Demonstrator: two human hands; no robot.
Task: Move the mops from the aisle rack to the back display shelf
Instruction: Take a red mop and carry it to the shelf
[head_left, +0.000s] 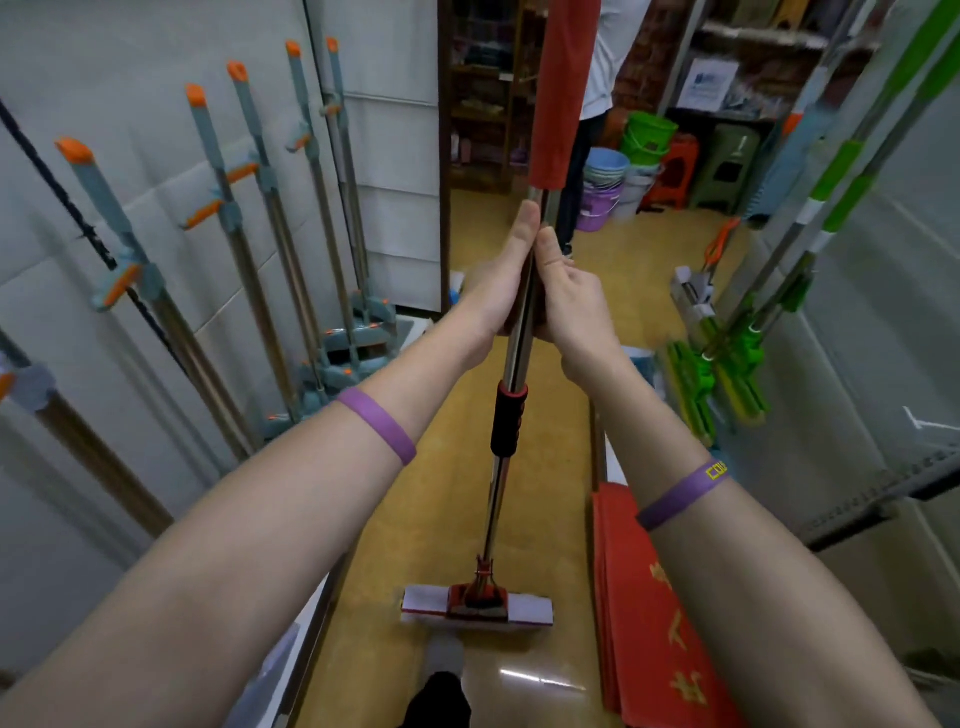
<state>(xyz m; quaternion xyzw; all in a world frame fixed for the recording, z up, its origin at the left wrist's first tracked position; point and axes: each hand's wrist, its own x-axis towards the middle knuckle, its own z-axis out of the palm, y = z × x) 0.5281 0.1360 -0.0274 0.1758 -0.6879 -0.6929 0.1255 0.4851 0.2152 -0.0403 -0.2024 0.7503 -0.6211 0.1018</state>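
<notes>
Head view. Upright in the middle of the aisle, a red mop (500, 493): chrome shaft, long red sleeve at the top, black-and-red collar lower down. Left grip (496, 283) and right grip (569, 299) both grasping the bare chrome just under the red sleeve, pressed together at the same height, one from each side, thumbs pointing up along the shaft. Purple wristbands (376, 423) on both forearms, the right one with yellow lettering. Mop head (478, 605) low over the yellow floor (452, 509), flat and crosswise, white pad with a red bracket. Touching the floor or just above it: impossible to tell.

Along the left wall, a leaning row of grey-and-orange mops (270, 218), handles up, heads down near the floor. On the right, green mops (737, 358) hanging close together, blurred. Low on the right, just beside the right forearm, a stack of red packets (644, 597) with gold characters.

At the far end of the aisle, a person in a white top (610, 62) standing partly behind the red sleeve. Near them on the floor, stacked buckets (647, 137) in green, blue and purple, then a red stool (675, 166) and a green stool (724, 163) side by side under dark shelves (753, 36) of goods.

At the bottom edge — a dark shoe (436, 699).
</notes>
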